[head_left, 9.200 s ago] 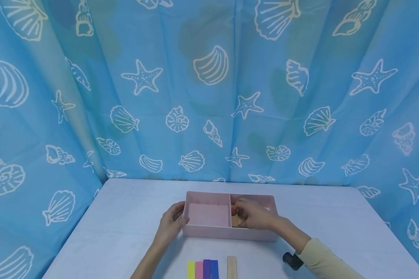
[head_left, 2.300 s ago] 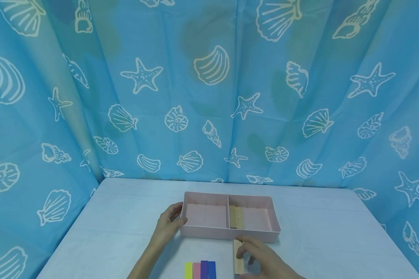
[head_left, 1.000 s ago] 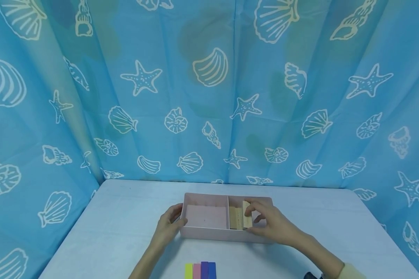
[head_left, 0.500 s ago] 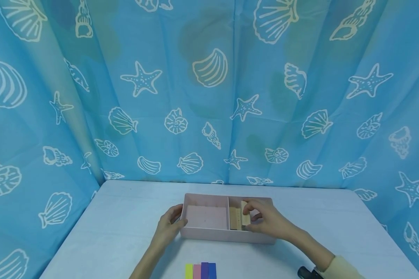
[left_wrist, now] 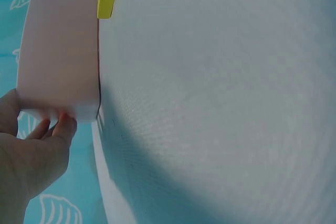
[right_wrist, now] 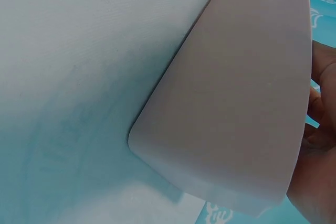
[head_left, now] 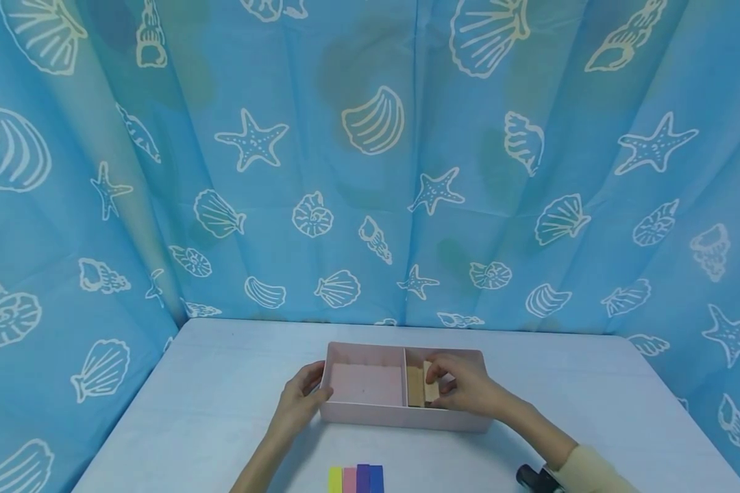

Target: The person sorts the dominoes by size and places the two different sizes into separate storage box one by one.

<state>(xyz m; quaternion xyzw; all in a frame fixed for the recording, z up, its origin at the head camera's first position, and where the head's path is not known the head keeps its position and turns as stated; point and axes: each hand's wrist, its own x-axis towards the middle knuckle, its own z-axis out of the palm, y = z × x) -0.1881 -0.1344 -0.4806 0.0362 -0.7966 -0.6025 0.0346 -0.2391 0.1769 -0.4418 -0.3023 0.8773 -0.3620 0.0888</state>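
Observation:
A pink two-compartment box (head_left: 401, 416) lies on the white table. My left hand (head_left: 299, 402) grips its left end, thumb by the rim; the left wrist view shows the fingers (left_wrist: 64, 125) against the end wall. Inside the right compartment, my right hand (head_left: 469, 389) pinches a pale wooden block (head_left: 431, 390) by its far and near ends. Other wooden pieces (head_left: 415, 387) lie between that block and the divider. From the right wrist, the box wall (right_wrist: 231, 93) hides the block and part of the right hand (right_wrist: 321, 145).
Several coloured blocks stand side by side at the near edge of view: yellow (head_left: 336, 479), pink (head_left: 349, 481), purple (head_left: 362, 478) and blue (head_left: 376, 478). A black object (head_left: 538, 479) sits at the right sleeve. A blue shell-print curtain (head_left: 370, 171) hangs behind the table.
The right hand has brought the wooden block from the table in front into the right compartment, then shifted it left against the other wooden pieces. The left hand stays on the box.

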